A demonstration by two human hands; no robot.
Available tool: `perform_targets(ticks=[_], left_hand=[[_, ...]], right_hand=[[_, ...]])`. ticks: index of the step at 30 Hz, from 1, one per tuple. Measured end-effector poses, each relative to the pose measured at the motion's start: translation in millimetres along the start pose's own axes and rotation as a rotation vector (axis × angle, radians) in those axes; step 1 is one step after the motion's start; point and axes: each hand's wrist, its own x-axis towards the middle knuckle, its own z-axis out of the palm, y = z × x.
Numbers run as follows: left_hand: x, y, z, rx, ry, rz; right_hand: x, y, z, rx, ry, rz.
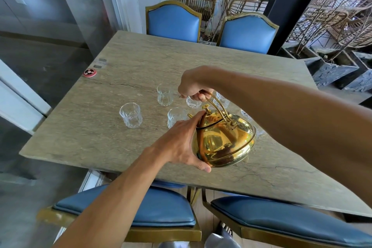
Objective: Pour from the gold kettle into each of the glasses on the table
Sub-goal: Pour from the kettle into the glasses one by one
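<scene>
The gold kettle (223, 141) is lifted above the stone table (124, 62) and tipped away from me, toward the glasses. My right hand (193, 88) grips the top of its arched handle. My left hand (182, 141) lies against the kettle's left side, index finger up on the lid and thumb under the base rim. Several clear cut glasses stand beyond: one at the left (130, 115), one further back (165, 94), one just past my left hand (174, 116) under the spout, and others partly hidden behind the handle (221, 100). The spout tip is hidden.
A red round button (89, 72) sits at the table's left edge. Two blue chairs (174, 21) stand at the far side and two more (161, 207) at the near side. A glass wall is to the left, rattan furniture behind.
</scene>
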Motion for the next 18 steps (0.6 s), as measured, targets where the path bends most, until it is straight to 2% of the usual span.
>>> perform_targets(ticks=[18], left_hand=[[-4.6, -7.5, 1.1, -0.014, 0.037, 0.014]], right_hand=[[6.8, -7.8, 1.1, -0.039, -0.039, -0.002]])
